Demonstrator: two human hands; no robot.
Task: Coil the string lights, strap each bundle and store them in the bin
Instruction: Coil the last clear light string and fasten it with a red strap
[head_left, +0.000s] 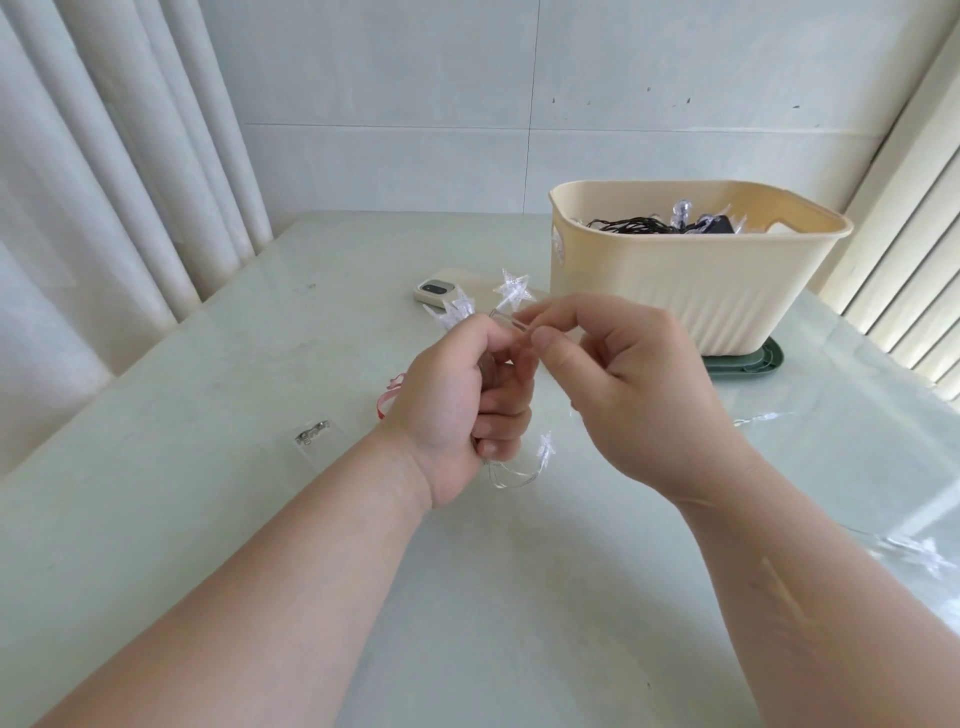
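Note:
My left hand (460, 402) grips a small coil of clear-wire star string lights (511, 290) above the table, with stars sticking out above the fist and loops hanging below it. My right hand (621, 374) pinches the clear wire between thumb and forefinger just right of the coil. The loose rest of the string trails off to the right, with stars lying on the table (919, 553). A cream bin (691, 291) stands at the back right and holds a dark-wired light bundle (631, 226). A pink strap (387, 397) lies on the table behind my left wrist.
A clear battery box (317, 434) lies left of my left hand. A phone in a cream case (441, 288) rests near the bin. The bin sits on a green lid (753, 358). The table (208, 415) is pale and glossy; curtains hang at left and right.

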